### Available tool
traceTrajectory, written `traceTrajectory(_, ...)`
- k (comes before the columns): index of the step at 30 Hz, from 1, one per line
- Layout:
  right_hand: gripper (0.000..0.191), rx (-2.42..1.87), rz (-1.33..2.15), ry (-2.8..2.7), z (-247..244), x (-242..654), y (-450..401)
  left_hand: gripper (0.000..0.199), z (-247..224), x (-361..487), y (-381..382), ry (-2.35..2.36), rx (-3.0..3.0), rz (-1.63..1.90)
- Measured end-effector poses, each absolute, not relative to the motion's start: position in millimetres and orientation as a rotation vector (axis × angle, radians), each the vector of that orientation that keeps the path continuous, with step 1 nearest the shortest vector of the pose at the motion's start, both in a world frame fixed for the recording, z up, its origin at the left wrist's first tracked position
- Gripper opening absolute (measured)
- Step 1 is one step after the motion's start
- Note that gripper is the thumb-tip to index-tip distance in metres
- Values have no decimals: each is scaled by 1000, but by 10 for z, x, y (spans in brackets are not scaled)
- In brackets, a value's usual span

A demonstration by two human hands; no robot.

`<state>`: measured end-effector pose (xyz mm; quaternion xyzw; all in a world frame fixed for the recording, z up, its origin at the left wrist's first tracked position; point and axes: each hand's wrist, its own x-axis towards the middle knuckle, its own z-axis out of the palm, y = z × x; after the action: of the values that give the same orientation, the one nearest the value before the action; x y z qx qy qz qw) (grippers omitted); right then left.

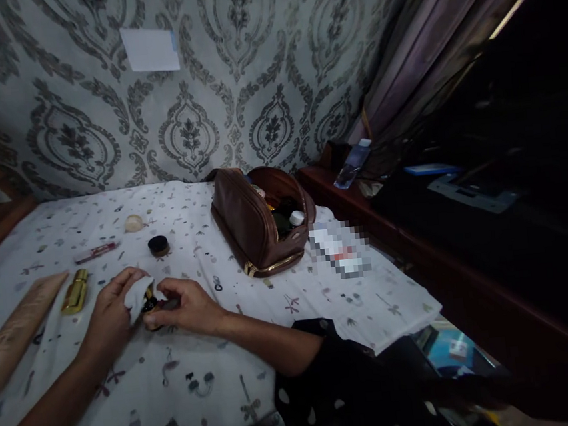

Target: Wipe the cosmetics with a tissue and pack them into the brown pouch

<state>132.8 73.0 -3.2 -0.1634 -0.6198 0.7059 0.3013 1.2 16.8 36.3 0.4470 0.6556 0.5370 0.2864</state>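
Note:
Both of my hands meet over the patterned white cloth at the left of the head view. My left hand (115, 306) is closed on a white tissue (138, 296). In the fingers of my right hand (187, 307) is a small dark bottle (151, 306) with gold parts, touching the tissue and partly hidden by the fingers. Just behind the hands lies a round black jar (158, 245). A gold bottle (74, 292) rests left of my left hand, beside a large beige tube (17, 332).
An open brown bag (247, 223) with items inside stands behind and right of my hands. A pink slim tube (95, 252) and a round pale item (133, 223) lie farther back. A blurred white packet (340, 251) is right of the bag, near a dark red ledge (391, 229).

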Motion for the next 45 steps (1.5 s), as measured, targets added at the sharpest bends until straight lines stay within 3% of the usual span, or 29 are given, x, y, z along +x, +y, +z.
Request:
traceTrajectory(9, 51, -543, 1816, -1548, -98, 1276, 811, 49, 366, 51, 141, 1790, 1490, 1325)
traceTrajectory(16, 67, -692, 1702, -1643, -166, 1256, 837, 29, 263, -47, 192, 1664, 1724, 1220)
traceTrajectory(19, 75, -625, 1761, -1618, -169, 1258, 844, 33, 212, -99, 214, 1755, 1739, 1236)
traceTrajectory(26, 58, -594, 1854, -1608, -100, 1289, 813, 27, 145, -173, 225, 1790, 1662, 1273)
traceTrajectory(30, 43, -619, 1710, -1718, -87, 1313, 830, 22, 105, -195, 225, 1825, 1647, 1282)
traceTrajectory(38, 47, -675, 1498, -1862, -174, 1356, 931, 4, 108, -204, 201, 1874, 1671, 1230)
traceTrajectory(41, 47, -615, 1460, -1946, -179, 1458, 939, 20, 119, -232, 198, 1858, 1792, 1152)
traceTrajectory(45, 43, -572, 1410, -2025, -213, 1624, 949, 22, 121, -267, 210, 1821, 2016, 987)
